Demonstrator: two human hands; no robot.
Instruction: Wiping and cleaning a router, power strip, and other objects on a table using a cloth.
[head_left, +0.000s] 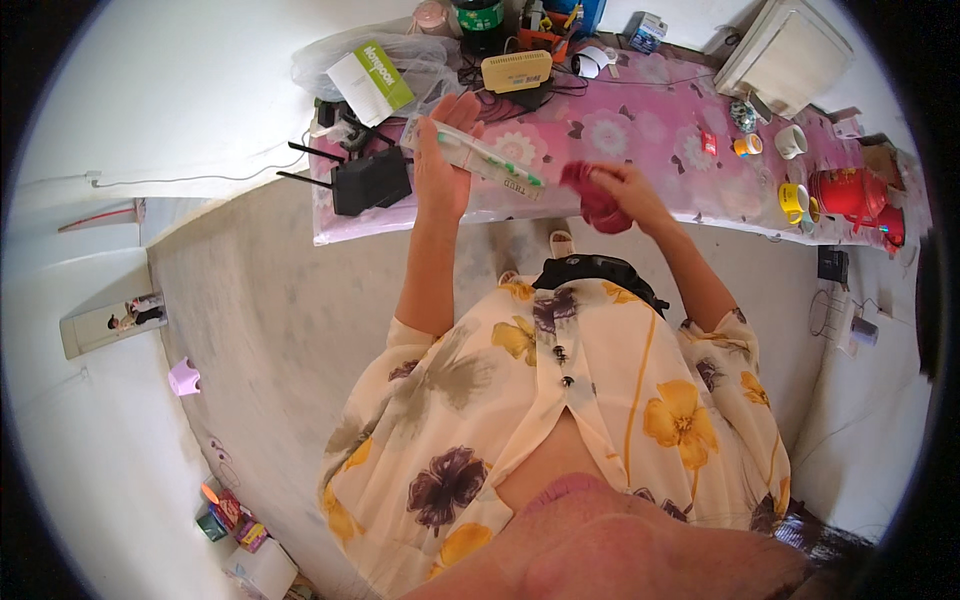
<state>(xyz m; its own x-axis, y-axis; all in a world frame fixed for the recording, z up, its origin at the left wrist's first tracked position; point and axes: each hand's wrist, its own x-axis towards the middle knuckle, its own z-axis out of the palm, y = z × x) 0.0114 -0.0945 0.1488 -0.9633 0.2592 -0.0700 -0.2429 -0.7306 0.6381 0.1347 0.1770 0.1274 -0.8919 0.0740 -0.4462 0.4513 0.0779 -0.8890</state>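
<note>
My left hand (448, 169), palm up over the table's near edge, grips a long flat transparent packet (487, 160) between thumb and palm. Inside the packet lies a slim green-and-white item, possibly a toothbrush; the packet bears writing. A dark red cloth (606, 212) hangs bunched from the fingers of my right hand (626, 196). The packet's far end points toward the cloth, with a small gap between them. Just left of my left hand stands a black router (369, 181) with antennas.
The table has a pink flowered cover (607, 135). At its back are a notebook (371, 82), a cream-coloured box-shaped device (516, 71) and black cables. On the right stand a yellow mug (792, 202), a white mug (790, 141) and a red kettle-like vessel (847, 193).
</note>
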